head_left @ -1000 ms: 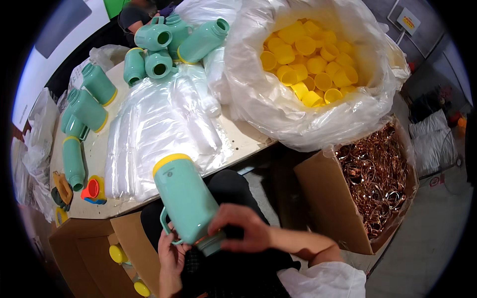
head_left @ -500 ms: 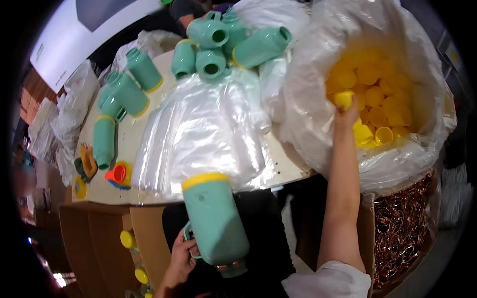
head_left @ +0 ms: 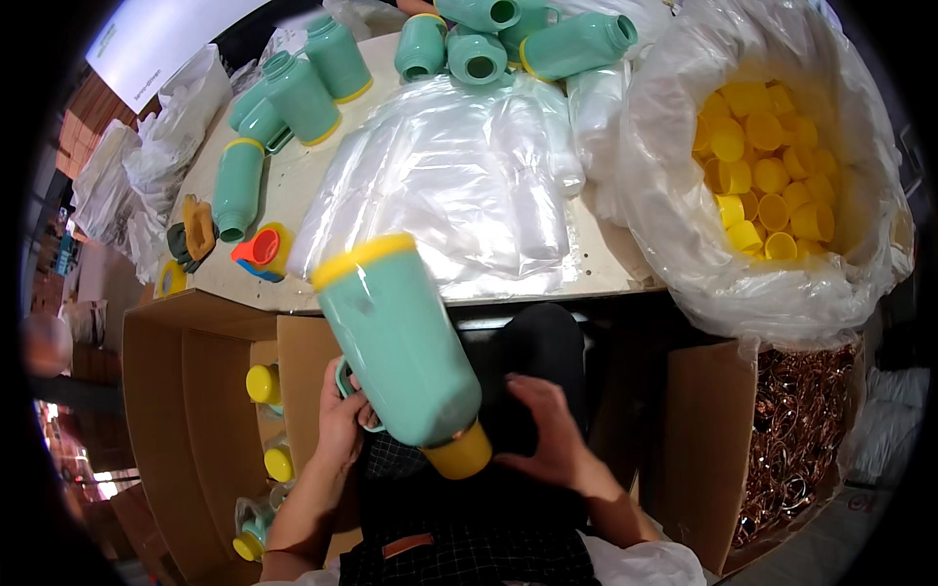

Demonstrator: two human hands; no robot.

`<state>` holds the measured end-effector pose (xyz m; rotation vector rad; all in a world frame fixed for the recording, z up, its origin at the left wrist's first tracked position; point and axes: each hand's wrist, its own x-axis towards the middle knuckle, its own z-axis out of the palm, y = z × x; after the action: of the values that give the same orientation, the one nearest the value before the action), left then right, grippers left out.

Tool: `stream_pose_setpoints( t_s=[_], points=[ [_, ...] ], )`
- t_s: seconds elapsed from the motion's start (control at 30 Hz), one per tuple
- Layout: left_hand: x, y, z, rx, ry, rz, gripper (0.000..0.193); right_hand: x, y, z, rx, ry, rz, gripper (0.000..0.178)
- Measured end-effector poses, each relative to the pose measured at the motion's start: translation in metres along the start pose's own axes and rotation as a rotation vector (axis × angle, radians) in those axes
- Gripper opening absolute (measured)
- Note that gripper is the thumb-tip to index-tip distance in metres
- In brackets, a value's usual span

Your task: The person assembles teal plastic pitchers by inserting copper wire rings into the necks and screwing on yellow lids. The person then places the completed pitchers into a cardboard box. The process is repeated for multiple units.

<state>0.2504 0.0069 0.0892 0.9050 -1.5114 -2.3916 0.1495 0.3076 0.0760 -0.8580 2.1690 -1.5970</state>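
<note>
My left hand (head_left: 339, 418) is closed round the handle of a green vacuum flask (head_left: 403, 347). The flask lies tilted over my lap, its yellow base toward the table and its neck pointing down toward me. A yellow cup-shaped cap (head_left: 459, 453) sits over the neck. Just right of this cap, my right hand (head_left: 555, 439) is open with fingers spread and nothing in it; the thumb tip is close to the cap, and whether it touches I cannot tell. More yellow caps (head_left: 770, 176) fill a plastic-lined bag (head_left: 674, 244) at the far right.
Several green flasks (head_left: 576, 47) stand and lie along the table's back and left. Clear plastic bags (head_left: 440, 176) cover its middle. Tape rolls (head_left: 278, 249) lie at the left edge. A carton (head_left: 156, 391) with capped flasks is lower left; one with copper-coloured rings (head_left: 796, 430) is lower right.
My right hand has come back from the bag of caps to the flask's neck and opened. The neck, bare before, now carries a yellow cap. My view has tipped downward.
</note>
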Motion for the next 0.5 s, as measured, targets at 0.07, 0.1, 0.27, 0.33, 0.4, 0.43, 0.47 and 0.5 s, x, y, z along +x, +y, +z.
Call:
stream_pose_setpoints(
  t_s=[0.07,0.1,0.27,0.33,0.4,0.43,0.47,0.5],
  points=[
    [-0.017,-0.002,0.001,0.460,-0.072,0.075,0.036,0.002,0.010,-0.027,-0.009,0.071,0.094,0.091],
    [-0.021,-0.012,-0.001,0.582,-0.277,0.170,0.035,0.012,0.011,-0.034,0.189,0.080,0.090,0.087],
    [0.023,0.007,0.023,0.649,-0.593,0.097,0.012,0.074,0.015,-0.057,0.904,-0.195,0.138,0.071],
    [0.050,0.030,0.076,0.861,-0.374,0.625,0.004,0.076,0.013,-0.059,0.456,-0.329,0.145,0.076],
    [0.088,0.035,0.117,0.996,-0.325,1.008,0.007,0.074,0.016,-0.060,0.544,-0.277,0.168,0.069],
    [0.108,0.030,0.142,1.087,-0.210,1.143,0.007,0.074,0.018,-0.060,0.586,-0.264,0.166,0.065],
    [0.128,0.025,0.150,1.192,-0.224,1.145,0.008,0.074,0.020,-0.061,0.628,-0.249,0.161,0.062],
    [0.149,0.018,0.157,1.292,-0.240,1.147,0.010,0.079,0.020,-0.057,0.629,-0.180,0.134,0.044]
  ],
)
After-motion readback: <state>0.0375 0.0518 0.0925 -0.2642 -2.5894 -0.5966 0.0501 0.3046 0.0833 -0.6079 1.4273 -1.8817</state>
